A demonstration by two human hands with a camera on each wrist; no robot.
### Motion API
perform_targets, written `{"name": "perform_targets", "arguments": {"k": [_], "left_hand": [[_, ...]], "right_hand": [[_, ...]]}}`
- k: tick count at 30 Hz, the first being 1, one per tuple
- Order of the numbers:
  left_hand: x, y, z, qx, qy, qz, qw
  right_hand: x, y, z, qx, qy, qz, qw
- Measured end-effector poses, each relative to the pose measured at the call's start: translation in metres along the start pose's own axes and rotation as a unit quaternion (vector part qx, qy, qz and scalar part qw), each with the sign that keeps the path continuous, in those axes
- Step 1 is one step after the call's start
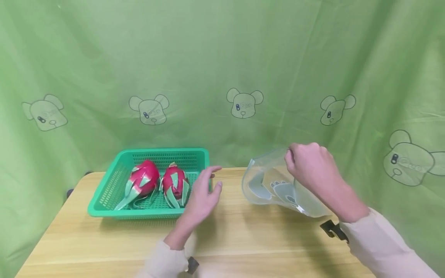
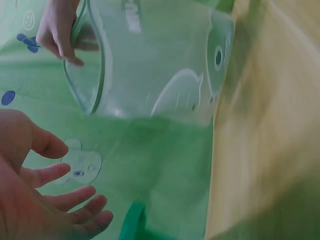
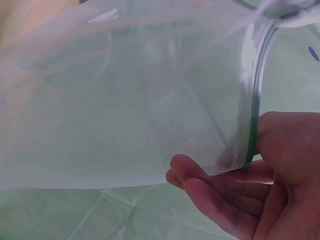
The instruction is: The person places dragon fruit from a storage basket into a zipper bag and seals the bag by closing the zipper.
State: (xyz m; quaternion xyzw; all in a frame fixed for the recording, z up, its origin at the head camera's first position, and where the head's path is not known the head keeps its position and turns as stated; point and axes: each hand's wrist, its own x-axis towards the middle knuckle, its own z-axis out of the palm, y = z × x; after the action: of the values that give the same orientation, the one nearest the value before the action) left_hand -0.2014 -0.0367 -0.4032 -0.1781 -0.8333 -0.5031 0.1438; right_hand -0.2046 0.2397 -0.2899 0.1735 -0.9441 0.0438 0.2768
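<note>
My right hand grips a translucent plastic zip bag by the rim of its mouth, above the right part of the table. Grey printed shapes and a white zip pull show on it. In the right wrist view, thumb and fingers close over a corner of the bag. The mouth gapes in the left wrist view. My left hand is beside the basket's right end, fingers spread and holding nothing. Two red dragon fruits with green-tipped scales lie in the green plastic basket.
The basket stands on the left of a light wooden table. Behind the table hangs a green curtain with printed bear heads, close to the table's back edge. Dark straps sit at both wrists.
</note>
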Motion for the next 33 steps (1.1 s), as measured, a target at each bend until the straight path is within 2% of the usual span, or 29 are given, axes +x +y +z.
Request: {"name": "perform_targets", "arguments": {"k": [6, 13, 18, 23, 27, 33], "left_hand": [[0.012, -0.007, -0.030, 0.060, -0.016, -0.038, 0.9974], [0.024, -0.022, -0.060, 0.136, -0.050, -0.105, 0.9837], [0.029, -0.031, -0.074, 0.196, -0.091, -0.144, 0.9658], [0.032, -0.042, -0.078, 0.236, -0.130, -0.193, 0.9434], [0.031, -0.051, -0.079, 0.258, -0.141, -0.226, 0.9289], [0.028, -0.062, -0.081, 0.295, -0.148, -0.246, 0.9113]], "right_hand": [[0.004, 0.002, 0.000, 0.001, 0.008, -0.003, 1.0000], [0.011, 0.003, -0.002, -0.003, 0.003, 0.004, 1.0000], [0.011, 0.004, -0.003, 0.001, -0.011, 0.014, 0.9998], [0.008, 0.004, -0.004, 0.005, -0.028, 0.024, 0.9993], [0.008, 0.002, -0.004, 0.014, -0.049, 0.031, 0.9982], [0.008, -0.002, -0.001, 0.020, -0.047, 0.023, 0.9984]]}}
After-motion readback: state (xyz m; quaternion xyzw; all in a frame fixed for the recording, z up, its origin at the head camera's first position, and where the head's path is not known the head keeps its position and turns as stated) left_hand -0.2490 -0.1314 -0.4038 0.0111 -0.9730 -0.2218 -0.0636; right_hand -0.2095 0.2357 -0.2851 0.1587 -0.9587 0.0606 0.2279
